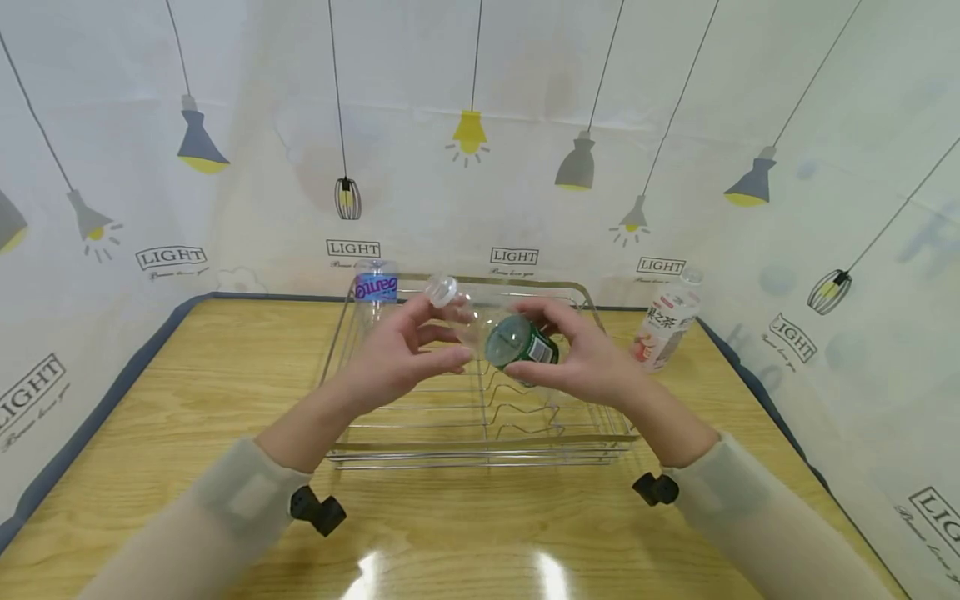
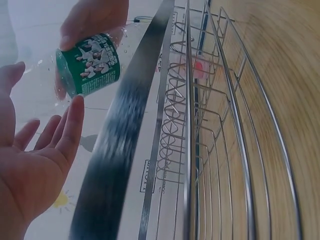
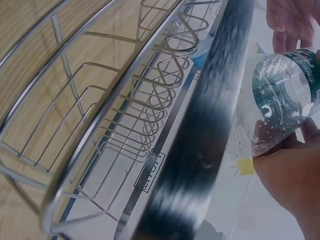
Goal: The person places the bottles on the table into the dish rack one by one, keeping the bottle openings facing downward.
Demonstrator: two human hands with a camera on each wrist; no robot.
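A clear plastic bottle with a green label is tilted above the wire rack, its pale top end toward the upper left. My right hand grips it around the label, thumb in front and fingers over the far side. Beside the bottle's clear shoulder is my left hand, its fingers loosely spread. In the left wrist view this hand has a wide gap between thumb and fingers, and a fingertip overlaps the label's edge. The right wrist view shows water drops inside the bottle.
The metal wire rack stands on a wooden table. A clear bottle with a blue and purple label is at its back left corner. To the right of the rack is a pink and white bottle. A lamp-printed cloth encloses the table.
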